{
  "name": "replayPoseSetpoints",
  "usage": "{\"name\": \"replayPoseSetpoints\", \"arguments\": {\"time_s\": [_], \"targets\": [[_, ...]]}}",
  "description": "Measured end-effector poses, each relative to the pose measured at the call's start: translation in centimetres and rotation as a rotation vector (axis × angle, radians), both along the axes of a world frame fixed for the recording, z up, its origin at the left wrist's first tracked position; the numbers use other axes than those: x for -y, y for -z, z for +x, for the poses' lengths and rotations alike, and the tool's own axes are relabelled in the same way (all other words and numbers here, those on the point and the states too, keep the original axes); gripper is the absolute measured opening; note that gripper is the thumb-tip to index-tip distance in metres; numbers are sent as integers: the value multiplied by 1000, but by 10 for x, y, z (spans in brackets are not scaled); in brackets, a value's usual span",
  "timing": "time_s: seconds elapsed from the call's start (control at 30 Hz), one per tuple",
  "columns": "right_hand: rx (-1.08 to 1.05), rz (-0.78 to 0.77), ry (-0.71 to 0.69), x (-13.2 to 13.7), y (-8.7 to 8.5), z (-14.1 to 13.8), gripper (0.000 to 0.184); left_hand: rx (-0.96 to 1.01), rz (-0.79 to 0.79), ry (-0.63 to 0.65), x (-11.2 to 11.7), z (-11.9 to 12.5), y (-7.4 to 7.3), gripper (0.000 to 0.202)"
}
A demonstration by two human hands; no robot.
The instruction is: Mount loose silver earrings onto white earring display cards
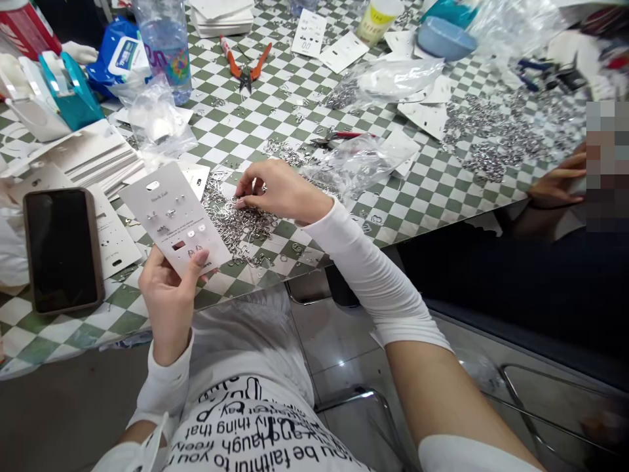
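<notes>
My left hand grips a white display card by its lower edge, thumb on the front; a few small earrings are fixed on the card. My right hand reaches over a heap of small silver metal pieces on the green-and-white checked table. Its fingertips are pinched together at the heap's top edge; what they hold is too small to make out.
A dark phone lies left of the card, beside stacked white cards. Clear plastic bags, orange-handled cutters, a water bottle, a teal tape dispenser and more silver pieces cover the table. Another person's hand rests at the right edge.
</notes>
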State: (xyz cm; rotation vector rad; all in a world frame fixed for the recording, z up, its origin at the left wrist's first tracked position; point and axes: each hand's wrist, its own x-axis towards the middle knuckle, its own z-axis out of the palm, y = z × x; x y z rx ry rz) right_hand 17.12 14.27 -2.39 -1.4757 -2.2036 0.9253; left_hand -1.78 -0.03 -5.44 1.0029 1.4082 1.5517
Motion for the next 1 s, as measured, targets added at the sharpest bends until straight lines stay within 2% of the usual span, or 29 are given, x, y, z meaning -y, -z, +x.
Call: {"name": "replayPoseSetpoints", "arguments": {"time_s": [0.13,0.27,0.37,0.43,0.5,0.57,0.8,0.93,1.0], "targets": [[46,-3,-27,-2,-2,-8,11,47,25,54,-10,5,-4,29],[79,-3,-81,-2,2,-10,14,156,70,49,-21,8,-6,33],[-17,15,-97,4,4,-8,16,179,63,102,-29,8,-6,29],[-205,59,-42,13,6,-7,16,191,66,129,-34,8,-6,27],[-423,140,60,26,8,-6,17,216,79,136,-37,10,-4,27],[-547,244,179,40,9,-5,17,244,90,128,-38,13,-3,27],[-637,340,387,80,13,-9,13,252,38,177,-26,24,0,35],[-736,302,412,90,14,-15,19,178,40,167,-22,22,1,35],[-784,287,420,91,17,-18,20,143,35,205,-22,20,1,31]]}}
